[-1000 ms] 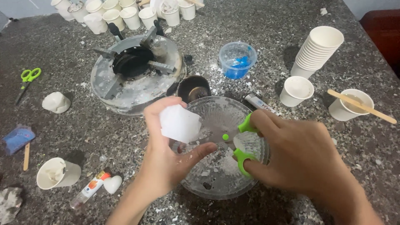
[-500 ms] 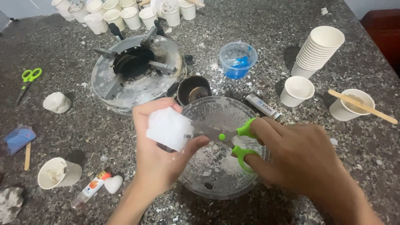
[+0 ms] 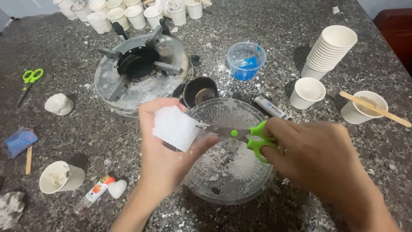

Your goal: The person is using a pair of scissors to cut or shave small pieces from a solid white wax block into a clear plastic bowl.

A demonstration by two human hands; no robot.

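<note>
The left hand (image 3: 165, 159) pinches a white waxy block (image 3: 175, 127) above the clear glass bowl (image 3: 257, 180) while the right hand (image 3: 313, 157) grips green-handled scissors (image 3: 246, 136), closed on its edge; shaving thin slices should drop pieces inside.

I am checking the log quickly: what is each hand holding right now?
Left hand: closed on a white wax block.
Right hand: closed on green scissors, blades shut at the block's edge.
</note>
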